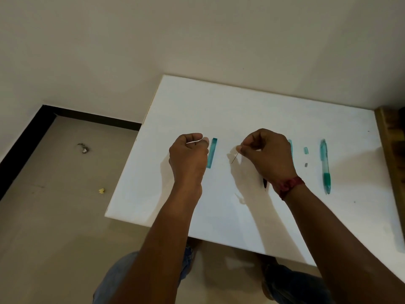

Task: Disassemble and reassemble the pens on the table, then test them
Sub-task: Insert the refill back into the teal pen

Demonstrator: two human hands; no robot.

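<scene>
**Component positions.** The white tabletop (241,106) carries the parts in a loose row. Directions below take the right hand (267,154) as the dial centre.
- The thin rod (235,157) projects from its fingertips toward 8 o'clock.
- The flat teal section (212,152) lies at 9 o'clock, just beside the left hand (188,156).
- A second teal part (290,145), mostly hidden behind the knuckles, lies at 3 o'clock.
- The small teal cap (306,150) and a grey piece (306,165) lie farther out at 3 o'clock.
- The assembled pen (325,165) lies beyond them, tip toward the person.
- A dark pointed tip (265,184) shows at 6 o'clock, under the wrist.

**Hand state.**
- Right hand: thumb and forefinger pinch the upper end of the thin rod, and the other fingers are curled in.
- Left hand: the fingers are curled into a loose fist. A pale streak shows between thumb and fingers, and it cannot be told whether a part is held there.

**Handling.**
- The thin rod is judged very light, stiff and brittle. Hold it close to one end, feed it straight along its axis and apply no side load.
- The teal parts appear to be smooth hard plastic, light and liable to slide. Grip them across the long flanks.
- The small teal cap and the grey piece are easily lost. Pinch each between two fingertips.
</scene>
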